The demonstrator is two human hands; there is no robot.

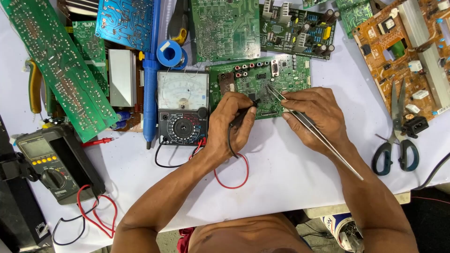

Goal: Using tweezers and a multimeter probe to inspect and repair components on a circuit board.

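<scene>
A green circuit board [290, 75] with round connectors along its far edge lies on the white table. My left hand [232, 124] grips a black test probe [243, 115], its tip touching the board near the middle. My right hand [311, 115] holds long metal tweezers [323, 138], whose points rest on the board just right of the probe tip. The probe's black and red leads [232, 180] run back to an analog multimeter [183, 107] just left of my left hand.
Several other circuit boards [56, 70] cover the far and left table. A blue desoldering pump [150, 89], solder spool [171, 54], scissors [396, 140], an orange board [412, 51] and a digital multimeter [49, 164] lie around.
</scene>
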